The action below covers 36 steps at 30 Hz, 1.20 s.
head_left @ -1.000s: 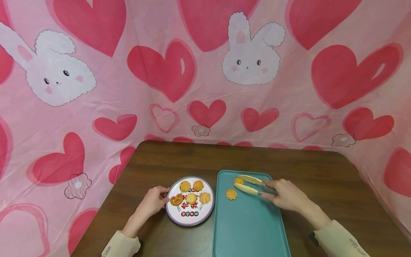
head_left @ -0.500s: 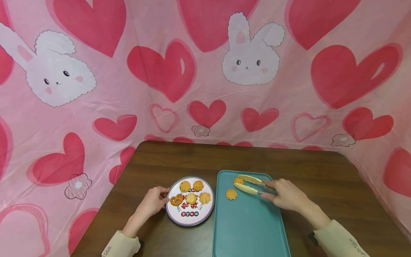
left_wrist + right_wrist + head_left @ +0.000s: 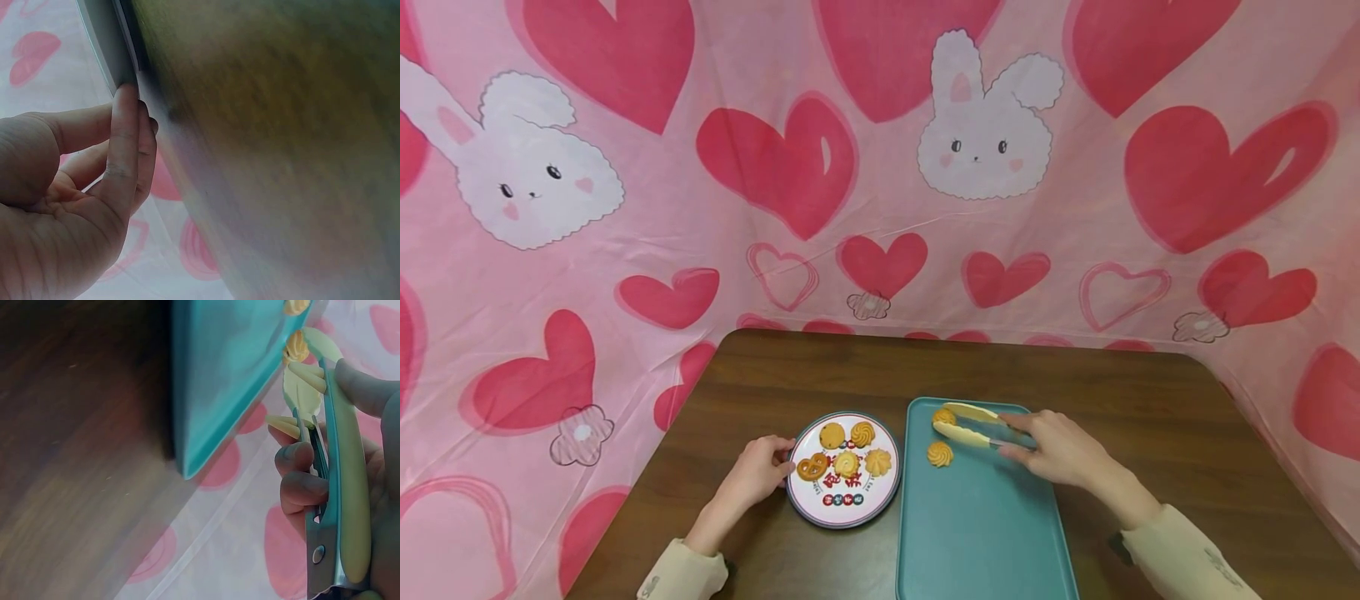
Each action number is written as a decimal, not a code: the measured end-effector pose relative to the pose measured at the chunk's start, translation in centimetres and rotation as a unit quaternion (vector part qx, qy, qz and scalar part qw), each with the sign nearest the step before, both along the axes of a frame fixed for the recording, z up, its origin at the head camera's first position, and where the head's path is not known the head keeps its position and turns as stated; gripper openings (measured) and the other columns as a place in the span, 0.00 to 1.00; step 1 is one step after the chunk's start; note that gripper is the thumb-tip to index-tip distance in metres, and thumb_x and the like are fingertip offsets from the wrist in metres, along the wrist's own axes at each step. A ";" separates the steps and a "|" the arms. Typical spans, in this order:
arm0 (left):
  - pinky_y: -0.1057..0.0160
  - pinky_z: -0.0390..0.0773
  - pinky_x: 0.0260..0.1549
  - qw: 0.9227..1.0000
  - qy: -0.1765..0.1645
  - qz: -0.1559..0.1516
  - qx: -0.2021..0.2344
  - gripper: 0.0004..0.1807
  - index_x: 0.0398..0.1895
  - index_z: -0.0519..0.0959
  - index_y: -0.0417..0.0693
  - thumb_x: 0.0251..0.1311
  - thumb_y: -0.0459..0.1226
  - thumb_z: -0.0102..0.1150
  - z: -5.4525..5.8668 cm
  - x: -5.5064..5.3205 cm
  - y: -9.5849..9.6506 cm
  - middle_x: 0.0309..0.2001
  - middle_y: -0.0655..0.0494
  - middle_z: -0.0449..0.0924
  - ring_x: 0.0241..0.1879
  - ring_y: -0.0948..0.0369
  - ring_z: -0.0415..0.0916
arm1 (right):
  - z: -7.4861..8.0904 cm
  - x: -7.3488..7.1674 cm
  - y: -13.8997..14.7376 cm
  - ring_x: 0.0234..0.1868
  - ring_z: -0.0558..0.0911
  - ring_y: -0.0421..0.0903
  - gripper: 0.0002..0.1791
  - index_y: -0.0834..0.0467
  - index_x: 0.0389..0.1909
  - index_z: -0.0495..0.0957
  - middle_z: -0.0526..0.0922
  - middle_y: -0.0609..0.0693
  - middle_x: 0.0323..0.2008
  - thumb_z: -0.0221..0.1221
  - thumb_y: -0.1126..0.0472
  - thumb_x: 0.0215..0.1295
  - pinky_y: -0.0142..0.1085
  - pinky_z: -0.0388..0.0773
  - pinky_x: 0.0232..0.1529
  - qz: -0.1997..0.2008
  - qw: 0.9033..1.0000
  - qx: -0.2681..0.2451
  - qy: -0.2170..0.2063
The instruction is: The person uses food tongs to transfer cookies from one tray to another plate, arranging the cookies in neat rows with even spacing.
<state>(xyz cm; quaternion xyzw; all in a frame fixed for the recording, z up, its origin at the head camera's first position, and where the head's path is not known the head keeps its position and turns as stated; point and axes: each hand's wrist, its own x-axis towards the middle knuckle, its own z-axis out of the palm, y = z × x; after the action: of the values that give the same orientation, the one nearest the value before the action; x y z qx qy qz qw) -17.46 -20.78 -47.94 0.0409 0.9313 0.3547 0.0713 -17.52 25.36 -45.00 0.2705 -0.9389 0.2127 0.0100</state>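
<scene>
My right hand [image 3: 1063, 450] grips a pair of tongs [image 3: 966, 435] with pale yellow tips, its thumb along one arm in the right wrist view. Between the tips is a swirled butter cookie [image 3: 943, 417], over the far left part of a teal tray [image 3: 985, 525]. A second swirled cookie [image 3: 939, 454] lies on the tray just nearer. On the left, my left hand [image 3: 760, 471] pinches the rim of a round white plate [image 3: 842, 515] with a blue edge. The plate bears a pretzel [image 3: 812, 467] and several cookies [image 3: 847, 464].
Plate and tray stand side by side on a dark wooden table [image 3: 820, 367], with a narrow gap between them. A pink cloth [image 3: 880, 208] with hearts and rabbits hangs behind and around the table.
My right hand and the tongs have moved a little left and away from me, and the cookie between the tips has shifted with them. My left hand and the plate stay put.
</scene>
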 end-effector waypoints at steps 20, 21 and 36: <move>0.65 0.82 0.22 1.000 0.000 0.002 0.004 0.18 0.51 0.80 0.27 0.57 0.24 0.67 0.0 0.1 -0.1 0.30 0.50 0.75 0.25 0.61 0.73 | 1.9 -0.1 -4.3 0.30 0.83 0.37 0.28 0.65 0.58 0.79 0.86 0.54 0.48 0.67 0.52 0.63 0.34 0.81 0.32 0.066 0.996 0.000 0.057; 0.65 0.82 0.22 1.000 0.001 0.002 0.005 0.18 0.51 0.80 0.27 0.57 0.24 0.66 0.0 0.1 -0.1 0.30 0.50 0.75 0.25 0.61 0.73 | 2.1 0.0 -4.7 0.30 0.83 0.37 0.27 0.65 0.58 0.79 0.85 0.55 0.51 0.67 0.51 0.64 0.34 0.80 0.33 0.073 0.996 0.001 0.061; 0.65 0.81 0.22 1.000 0.009 0.001 0.006 0.17 0.50 0.80 0.27 0.56 0.24 0.67 0.1 0.1 0.0 0.30 0.50 0.75 0.23 0.61 0.74 | 2.8 1.0 -10.5 0.17 0.69 0.29 0.29 0.57 0.62 0.79 0.84 0.51 0.53 0.66 0.48 0.63 0.29 0.75 0.25 0.109 0.993 0.034 0.028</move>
<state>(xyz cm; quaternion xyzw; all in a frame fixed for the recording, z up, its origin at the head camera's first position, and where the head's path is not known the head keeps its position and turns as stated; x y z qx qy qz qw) -17.33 -20.77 -47.83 0.0433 0.9300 0.3596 0.0619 -16.49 14.88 -42.19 0.3775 -0.9098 0.1724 0.0035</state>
